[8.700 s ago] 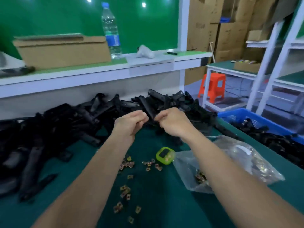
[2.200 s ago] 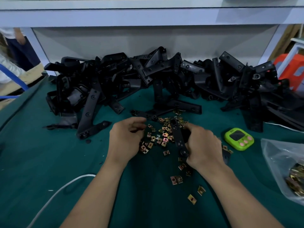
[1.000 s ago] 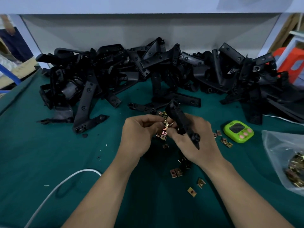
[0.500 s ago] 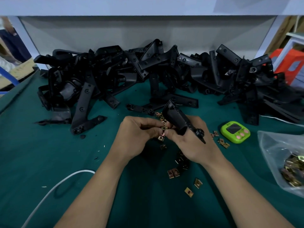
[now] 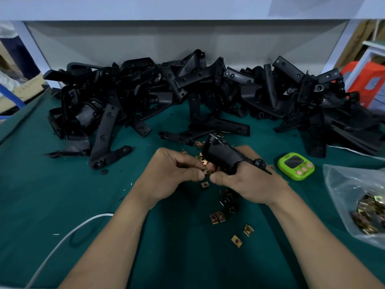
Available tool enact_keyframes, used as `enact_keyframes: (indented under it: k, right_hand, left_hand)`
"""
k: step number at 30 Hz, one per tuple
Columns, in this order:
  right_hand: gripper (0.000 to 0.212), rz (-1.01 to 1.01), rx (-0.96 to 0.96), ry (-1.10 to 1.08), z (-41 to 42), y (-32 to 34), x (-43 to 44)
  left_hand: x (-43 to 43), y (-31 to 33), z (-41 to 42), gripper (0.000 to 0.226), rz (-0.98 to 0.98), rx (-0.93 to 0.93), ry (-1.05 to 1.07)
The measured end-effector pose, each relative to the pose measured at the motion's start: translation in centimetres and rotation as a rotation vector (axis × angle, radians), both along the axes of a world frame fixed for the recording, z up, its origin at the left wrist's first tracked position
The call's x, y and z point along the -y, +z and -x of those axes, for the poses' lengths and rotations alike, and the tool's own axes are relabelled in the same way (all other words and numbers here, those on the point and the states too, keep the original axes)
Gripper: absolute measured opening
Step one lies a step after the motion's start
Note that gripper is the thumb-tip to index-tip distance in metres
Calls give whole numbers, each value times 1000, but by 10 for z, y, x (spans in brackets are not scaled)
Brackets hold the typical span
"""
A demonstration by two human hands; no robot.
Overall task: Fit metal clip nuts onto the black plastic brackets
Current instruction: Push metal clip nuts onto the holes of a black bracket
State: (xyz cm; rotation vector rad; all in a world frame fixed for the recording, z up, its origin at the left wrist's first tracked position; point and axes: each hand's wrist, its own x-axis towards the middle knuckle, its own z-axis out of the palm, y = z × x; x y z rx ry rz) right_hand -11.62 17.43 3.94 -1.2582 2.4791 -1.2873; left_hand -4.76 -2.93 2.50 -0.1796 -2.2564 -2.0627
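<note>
My right grip (image 5: 245,180) is closed around one black plastic bracket with a curved body (image 5: 220,155), which it holds just to the left of the round green plastic timer (image 5: 295,166). My left grip (image 5: 166,174), further left of the timer, pinches one small brass-coloured metal clip nut (image 5: 206,172) between thumb and forefinger, at the lower edge of this bracket. I cannot tell if the nut already sits on it.

On the desk with the green mat (image 5: 41,195), left of the timer and nearer to me, I count five loose clip nuts (image 5: 216,217) plainly: two touching, three single. More of them lie in the shadow of my grips, and I cannot count these. Behind the timer is one big heap of black brackets (image 5: 187,90), too tangled to count. To the right of the timer lies one clear plastic bag (image 5: 354,195) with many nuts inside. Far to its left runs one white cable (image 5: 62,240). The timer has three pink buttons.
</note>
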Motion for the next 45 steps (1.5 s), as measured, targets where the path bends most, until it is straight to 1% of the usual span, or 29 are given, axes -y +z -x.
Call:
enact_keyframes:
  k: [3, 6, 7, 8, 9, 11, 13, 16, 19, 22, 26, 28, 30, 33, 35, 38, 40, 42, 45]
  right_hand:
    - [28, 24, 8, 32, 1, 3, -3]
    - [26, 30, 46, -28, 1, 0, 0]
    - [20, 37, 56, -58, 0, -1, 3]
    - [10, 50, 60, -95, -1, -3, 6]
    - [7, 71, 71, -136, -1, -5, 9]
    - [20, 109, 89, -216, -3, -9, 12]
    - [23, 137, 94, -261, -4, -10, 13]
    - [22, 134, 112, -228, -4, -6, 10]
    - [12, 64, 87, -132, -1, -2, 3]
    - [21, 26, 34, -100, -1, 0, -3]
    - [21, 49, 25, -93, -2, 0, -2]
    - [12, 47, 43, -93, 0, 1, 0]
    - [9, 63, 63, -101, 1, 0, 1]
    - [11, 97, 62, -129, -2, -2, 0]
    - [13, 111, 40, -165, -5, -3, 0]
    - [9, 109, 71, -171, -7, -1, 2]
    - [13, 77, 72, -160, -5, 0, 2]
    - [18, 22, 71, -147, -4, -1, 2]
    - [19, 12, 118, -138, -4, 0, 2]
  left_hand:
    - [1, -2, 1, 15, -7, 3, 6]
    - [-2, -3, 1, 15, 20, -6, 58]
    - [-4, -2, 1, 12, 30, -9, 98]
    - [-5, -2, 1, 14, 47, -10, 148]
    - [-6, -2, 1, 20, 72, -12, 198]
    - [-7, -3, 1, 28, 116, -23, 271]
    - [-7, -4, 1, 26, 122, -24, 301]
    - [-5, -5, 1, 21, 89, -7, 264]
    - [-4, -5, 2, 12, -4, 28, 120]
    - [-4, -6, 2, 13, -11, 22, 43]
    - [-6, -8, 2, 12, 5, -6, 77]
    - [-8, -7, 2, 14, 7, -8, 112]
    - [-9, -6, 1, 17, 3, -10, 126]
    - [-10, -3, 1, 9, -21, 4, 123]
    - [-9, -3, 2, 6, 6, 23, 134]
    - [-8, -5, 3, 9, 87, -1, 183]
    - [-7, -7, 4, 10, 133, -36, 223]
    - [-8, -7, 4, 10, 126, -71, 224]
    - [-9, -6, 3, 13, 101, -95, 193]
